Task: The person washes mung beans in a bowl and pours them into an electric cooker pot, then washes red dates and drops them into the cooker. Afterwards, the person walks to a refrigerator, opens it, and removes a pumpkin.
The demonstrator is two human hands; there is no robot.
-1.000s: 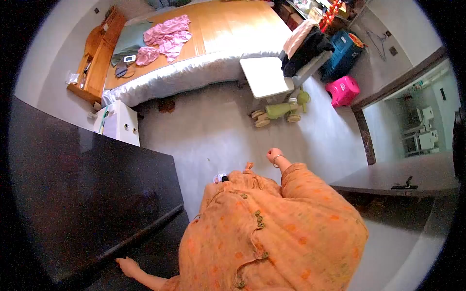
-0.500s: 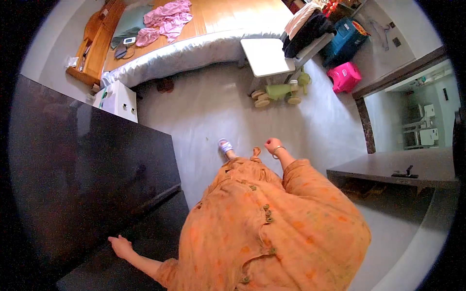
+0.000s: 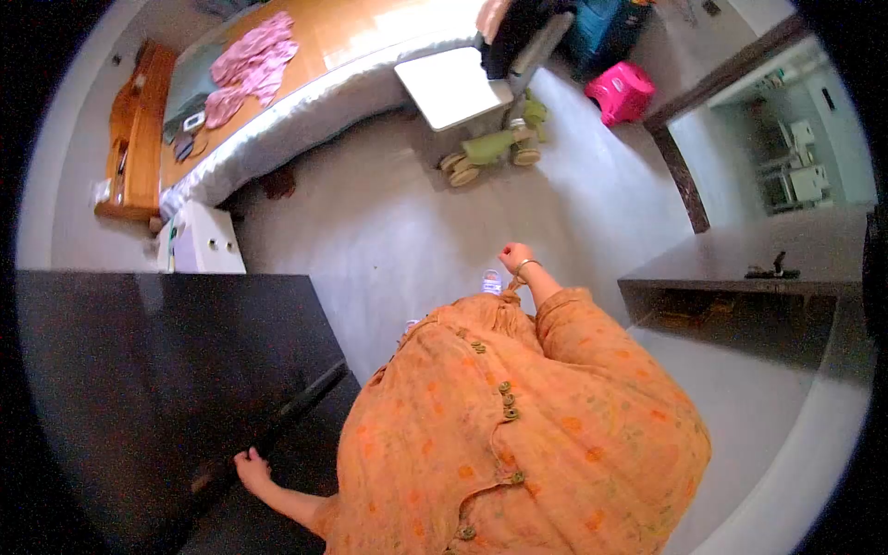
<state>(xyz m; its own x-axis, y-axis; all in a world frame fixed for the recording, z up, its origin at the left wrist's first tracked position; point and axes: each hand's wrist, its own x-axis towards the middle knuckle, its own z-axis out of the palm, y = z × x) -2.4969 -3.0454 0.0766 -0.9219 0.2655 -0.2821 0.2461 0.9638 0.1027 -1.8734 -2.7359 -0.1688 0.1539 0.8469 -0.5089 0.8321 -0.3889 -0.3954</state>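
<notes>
My left hand point(image 3: 252, 470) is low at the left, next to the edge of a glossy dark cabinet point(image 3: 176, 361). Its fingers are curled, with nothing visible in them; whether they touch the cabinet I cannot tell. In front of my body, my right hand point(image 3: 516, 255) hangs over the grey floor, closed, with a bangle point(image 3: 526, 265) at the wrist. No object shows in it. An orange patterned garment point(image 3: 527, 425) covers my body, its knotted tie point(image 3: 510, 294) near the right wrist. A sandalled foot point(image 3: 492, 281) pokes out beyond the hem.
Ahead is a bed point(image 3: 351, 37) with pink cloth point(image 3: 254, 65) on it. A white-topped seat point(image 3: 453, 88), a green wheeled toy point(image 3: 490, 148) and a pink stool point(image 3: 621, 92) stand on the floor. A white cabinet point(image 3: 205, 239) is at left; a dark door with a handle point(image 3: 773, 268) is at right.
The view has turned, shifting the bed, seat and stool leftward and up. One foot has stepped forward, the other now shows further back. My left hand sits slightly further right; the right stays closed.
</notes>
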